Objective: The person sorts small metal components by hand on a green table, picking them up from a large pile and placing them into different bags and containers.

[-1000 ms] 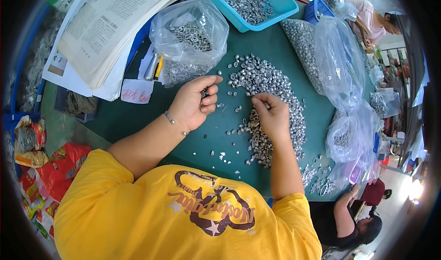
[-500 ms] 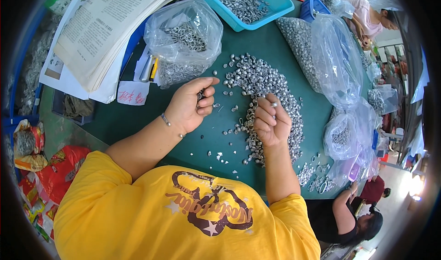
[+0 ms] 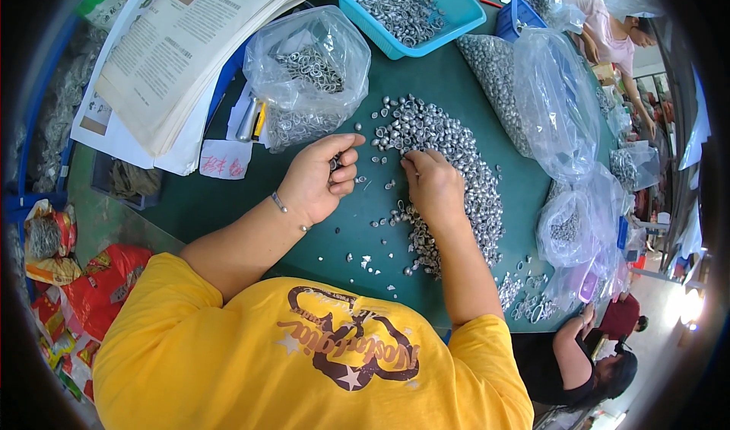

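Over the remote feed, I see the left hand [image 3: 319,177], palm turned inward and fingers curled around a few small metal pieces [image 3: 335,161], likely cupped so that none spill onto the desk [image 3: 350,228]. To its right, the right hand [image 3: 439,190] arches knuckles-up, thumb and fingertips drawn together at the left edge of the pile of hollow, dome-shaped metal pieces [image 3: 477,183], though I cannot tell whether they pinch one. The pile spreads rightward from that hand, presumably placed for easy reach.
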Motion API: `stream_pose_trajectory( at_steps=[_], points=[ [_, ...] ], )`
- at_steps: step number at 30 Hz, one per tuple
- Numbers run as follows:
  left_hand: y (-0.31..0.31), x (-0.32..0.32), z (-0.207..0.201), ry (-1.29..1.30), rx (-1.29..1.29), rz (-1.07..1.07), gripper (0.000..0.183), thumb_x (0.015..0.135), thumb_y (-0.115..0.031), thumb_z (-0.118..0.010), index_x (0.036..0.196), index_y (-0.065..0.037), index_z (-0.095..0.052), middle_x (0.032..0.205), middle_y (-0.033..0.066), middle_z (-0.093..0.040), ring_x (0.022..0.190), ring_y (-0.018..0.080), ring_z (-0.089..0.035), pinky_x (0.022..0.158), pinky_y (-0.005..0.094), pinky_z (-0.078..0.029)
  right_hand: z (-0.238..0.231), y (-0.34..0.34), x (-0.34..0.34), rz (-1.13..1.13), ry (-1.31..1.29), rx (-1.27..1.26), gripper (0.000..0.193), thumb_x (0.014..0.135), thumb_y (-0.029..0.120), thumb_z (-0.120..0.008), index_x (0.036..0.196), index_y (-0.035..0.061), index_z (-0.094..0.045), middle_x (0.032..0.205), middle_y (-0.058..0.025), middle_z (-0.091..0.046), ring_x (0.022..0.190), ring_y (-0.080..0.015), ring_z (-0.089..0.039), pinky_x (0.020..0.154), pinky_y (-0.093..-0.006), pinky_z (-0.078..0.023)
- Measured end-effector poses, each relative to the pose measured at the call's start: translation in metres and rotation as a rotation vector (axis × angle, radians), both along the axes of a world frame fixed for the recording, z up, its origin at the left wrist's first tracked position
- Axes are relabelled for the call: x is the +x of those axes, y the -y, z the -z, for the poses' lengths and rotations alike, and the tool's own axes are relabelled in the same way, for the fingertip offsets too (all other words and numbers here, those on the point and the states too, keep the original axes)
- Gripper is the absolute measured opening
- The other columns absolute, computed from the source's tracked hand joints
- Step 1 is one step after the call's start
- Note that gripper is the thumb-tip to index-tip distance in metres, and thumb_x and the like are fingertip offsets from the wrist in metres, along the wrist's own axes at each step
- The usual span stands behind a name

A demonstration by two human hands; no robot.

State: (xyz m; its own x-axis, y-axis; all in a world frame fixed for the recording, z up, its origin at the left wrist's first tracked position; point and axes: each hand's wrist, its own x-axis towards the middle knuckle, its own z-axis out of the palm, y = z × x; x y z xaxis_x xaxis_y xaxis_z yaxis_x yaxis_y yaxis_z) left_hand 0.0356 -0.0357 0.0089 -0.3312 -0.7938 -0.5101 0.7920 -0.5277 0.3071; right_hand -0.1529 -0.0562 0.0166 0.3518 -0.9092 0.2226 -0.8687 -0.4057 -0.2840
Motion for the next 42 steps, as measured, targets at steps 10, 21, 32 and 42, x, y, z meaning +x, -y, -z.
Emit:
stream_pose_trajectory(
  at_steps=[10, 21, 32, 42],
  points=[
    [0.000, 0.000, 0.001, 0.007, -0.012, -0.002, 0.015, 0.086, -0.017, -0.048, 0.094, -0.004, -0.050, 0.063, -0.0029, -0.040, 0.048, 0.0045, -0.034, 0.040, 0.0176, -0.025, -0.013, -0.004, -0.002, 0.167, 0.842, 0.760, 0.006, 0.083, 0.004, -0.050, 0.087, 0.0004, -0.054, 0.068, -0.0088, -0.055, 0.048, -0.0120, -0.046, 0.043, -0.0238, -0.037],
    [-0.001, -0.004, 0.003, 0.031, -0.055, -0.012, 0.014, 0.087, -0.016, -0.047, 0.094, -0.004, -0.050, 0.065, -0.0023, -0.040, 0.049, 0.0048, -0.035, 0.041, 0.0181, -0.026, -0.006, -0.019, -0.013, 0.019, 2.097, 1.479, 0.012, 0.082, 0.004, -0.046, 0.092, 0.0010, -0.052, 0.068, -0.0082, -0.050, 0.039, -0.0052, -0.030, 0.033, -0.0158, -0.023],
    [-0.016, -0.064, -0.040, 1.474, -1.535, -0.224, 0.007, 0.073, -0.006, -0.057, 0.079, -0.004, -0.061, 0.079, 0.0084, -0.058, 0.071, 0.0219, -0.055, 0.069, 0.0336, -0.042, 0.000, -0.060, 0.041, 0.292, 2.483, 1.044, 0.024, 0.087, 0.028, -0.042, 0.096, 0.0082, -0.052, 0.096, -0.0075, -0.057, 0.095, -0.0194, -0.051, 0.089, -0.0331, -0.039],
    [-0.023, -0.048, -0.037, 1.168, -1.302, -0.115, 0.010, 0.080, 0.004, -0.051, 0.088, 0.004, -0.056, 0.078, 0.0073, -0.055, 0.068, 0.0111, -0.054, 0.061, 0.0206, -0.043, -0.055, -0.008, -0.064, 0.239, 2.360, 0.742, 0.028, 0.085, 0.039, -0.051, 0.071, 0.0145, -0.049, 0.059, 0.0028, -0.045, 0.048, -0.0072, -0.041, 0.038, -0.0164, -0.028]
  ],
)
